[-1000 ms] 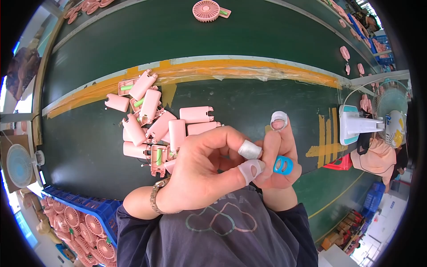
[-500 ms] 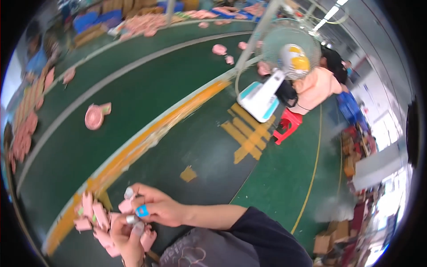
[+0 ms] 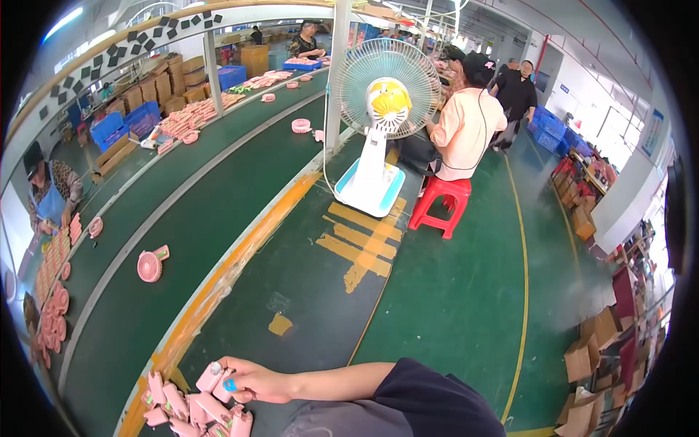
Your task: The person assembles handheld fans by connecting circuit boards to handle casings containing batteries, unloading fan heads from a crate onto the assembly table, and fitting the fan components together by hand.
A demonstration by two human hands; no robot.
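My right hand [image 3: 256,382] reaches in at the lower edge, with blue tape round one finger and a pale covering on another fingertip. Its fingers are closed on a pink plastic handle piece [image 3: 209,377], held over the near end of the dark bench. Just below and left of it lies a heap of similar pink handle pieces [image 3: 175,402], some showing green bits. My left hand is out of the picture. Beyond the bench's taped edge, a pink handheld fan [image 3: 150,267] lies on the green conveyor belt.
A large standing fan [image 3: 371,149] is at the bench's far end. Behind it a person in a peach top [image 3: 466,131] sits on a red stool [image 3: 442,205]. More pink parts [image 3: 196,116] line the belt's far side. Cardboard boxes [image 3: 585,357] stand at the right.
Both hands were together over the heap; the left has gone out of view. My right hand now sits lower with a pink handle piece. The view has tilted up, showing more of the room.
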